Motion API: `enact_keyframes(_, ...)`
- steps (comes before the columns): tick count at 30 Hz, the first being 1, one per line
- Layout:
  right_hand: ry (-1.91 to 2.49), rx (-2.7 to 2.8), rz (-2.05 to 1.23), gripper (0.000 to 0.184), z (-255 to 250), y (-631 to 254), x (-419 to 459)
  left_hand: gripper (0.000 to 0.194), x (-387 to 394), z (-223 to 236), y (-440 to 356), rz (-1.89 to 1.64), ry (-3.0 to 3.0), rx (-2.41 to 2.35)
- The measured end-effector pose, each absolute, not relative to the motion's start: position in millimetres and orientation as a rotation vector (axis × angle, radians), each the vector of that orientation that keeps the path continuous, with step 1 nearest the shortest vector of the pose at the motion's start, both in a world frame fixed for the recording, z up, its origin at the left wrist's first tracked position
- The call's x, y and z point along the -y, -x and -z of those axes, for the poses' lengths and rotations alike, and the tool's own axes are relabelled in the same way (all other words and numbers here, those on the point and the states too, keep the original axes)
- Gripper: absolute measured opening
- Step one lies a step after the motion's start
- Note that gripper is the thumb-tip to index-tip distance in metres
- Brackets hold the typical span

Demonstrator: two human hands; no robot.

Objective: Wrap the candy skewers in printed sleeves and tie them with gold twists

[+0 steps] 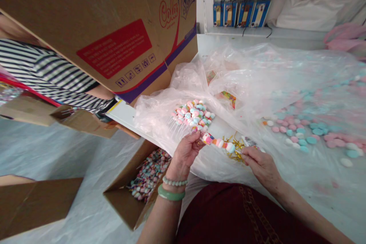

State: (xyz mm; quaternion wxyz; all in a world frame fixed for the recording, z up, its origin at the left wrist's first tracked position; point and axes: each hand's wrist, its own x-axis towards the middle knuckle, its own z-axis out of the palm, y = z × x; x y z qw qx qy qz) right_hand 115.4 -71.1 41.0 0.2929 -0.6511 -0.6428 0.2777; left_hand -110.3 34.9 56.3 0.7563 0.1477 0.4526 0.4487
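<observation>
My left hand (pixel 187 148) is closed on one end of a marshmallow skewer (pixel 219 143), a row of pink, white, orange and blue candies with a printed piece at the left. At its other end, the fingers of my right hand (pixel 261 166) are pinched together. Whether they grip a stick or a wrapper end there is too small to tell. Gold twist ties (pixel 236 155) lie loose just below the skewer, close to my right fingertips. Beyond my left hand is a heap of similar skewers (pixel 196 112), white sticks pointing toward me, on clear plastic sheeting (pixel 160 103).
Loose pastel candies (pixel 311 140) cover the table's right side under and beside plastic. A tall carton (pixel 114 15) stands at the left. Below the table edge, an open box (pixel 122 198) holds many skewers. A person in a striped top (pixel 57 68) is behind the carton. Shelves (pixel 243 30) line the back.
</observation>
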Motion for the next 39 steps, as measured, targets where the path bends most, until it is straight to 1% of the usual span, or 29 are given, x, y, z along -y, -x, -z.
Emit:
enact_keyframes(4,1.754,1.667,-0.899,0.025,-42,-107,68,0.01,-30,-55,100,-1.023,-0.351,-0.972)
enact_keyframes(6,1.724,1.696,-0.91,0.025,-39,-102,66,0.012,-29,-53,95,-1.049,-0.347,-0.964)
enact_keyframes(11,1.747,1.824,-0.713,0.025,-27,-96,69,0.015,-27,-46,92,-1.073,-0.374,-0.943)
enact_keyframes(14,1.765,1.891,-0.668,0.027,-25,-93,71,0.022,-25,-43,91,-1.078,-0.422,-0.928)
enact_keyframes(17,1.75,1.982,-0.55,0.03,-25,-87,70,0.026,-22,-42,88,-1.09,-0.45,-0.936)
enact_keyframes(20,1.718,2.051,-0.448,0.03,-25,-83,66,0.027,-22,-42,86,-1.061,-0.481,-0.929)
enact_keyframes(22,1.687,2.055,-0.455,0.028,-23,-81,63,0.026,-26,-43,88,-1.008,-0.49,-0.933)
enact_keyframes(25,1.654,2.022,-0.525,0.026,-21,-80,61,0.012,-33,-46,98,-0.966,-0.462,-0.936)
enact_keyframes(26,1.654,2.006,-0.552,0.025,-20,-79,61,0.014,-36,-48,101,-0.971,-0.442,-0.916)
enact_keyframes(28,1.678,1.966,-0.601,0.024,-20,-79,60,0.028,-40,-52,108,-0.986,-0.388,-0.853)
enact_keyframes(29,1.697,1.941,-0.632,0.023,-20,-79,60,0.032,-41,-54,110,-0.984,-0.362,-0.825)
enact_keyframes(30,1.713,1.914,-0.669,0.022,-21,-80,59,0.032,-42,-55,112,-0.978,-0.34,-0.806)
enact_keyframes(32,1.734,1.853,-0.757,0.021,-24,-81,56,0.027,-44,-56,114,-0.993,-0.315,-0.797)
enact_keyframes(35,1.709,1.737,-0.947,0.02,-30,-83,50,0.019,-45,-51,111,-1.07,-0.344,-0.811)
enact_keyframes(39,1.576,1.438,-1.337,0.018,-37,-79,43,0.02,-45,-45,102,-1.161,-0.394,-0.818)
